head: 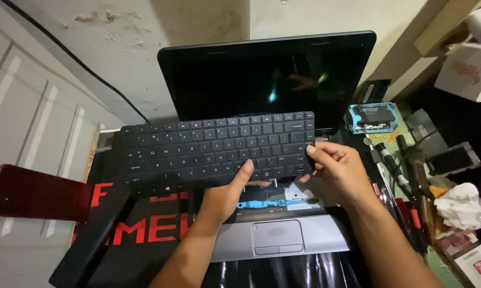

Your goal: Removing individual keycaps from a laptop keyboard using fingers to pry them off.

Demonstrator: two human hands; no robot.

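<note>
Keyboard: black laptop keyboard (214, 152), lifted off the base and held tilted above it, in front of the dark screen; its left end reaches out toward 9 o'clock, past the laptop's edge.
Left hand: left hand (224, 194) comes up from 6 o'clock and grips the keyboard's lower edge near the middle, thumb pressed on the keys, fingers hidden beneath.
Right hand: right hand (339, 170) comes in from 5 o'clock and pinches the keyboard's right end, thumb on top at the corner, fingers curled behind.
Laptop: open laptop (304, 234) with a silver palm rest and touchpad at 6 o'clock; the screen (267, 80) is dark and stands at 12 o'clock.
Opened bay: under the raised keyboard the base lies bare, with a light blue plastic tool (267, 203) resting across it, just below the left hand's thumb.
At 3 o'clock: a blue and black small package (371, 117), screwdrivers (392, 160), a phone (454, 158) and crumpled white paper (462, 205) on a cluttered surface.
At 9 o'clock: a dark red phone (35, 193) lying flat, well apart from the hands.
At 11 o'clock: a black cable (75, 61) running down the wall.
</note>
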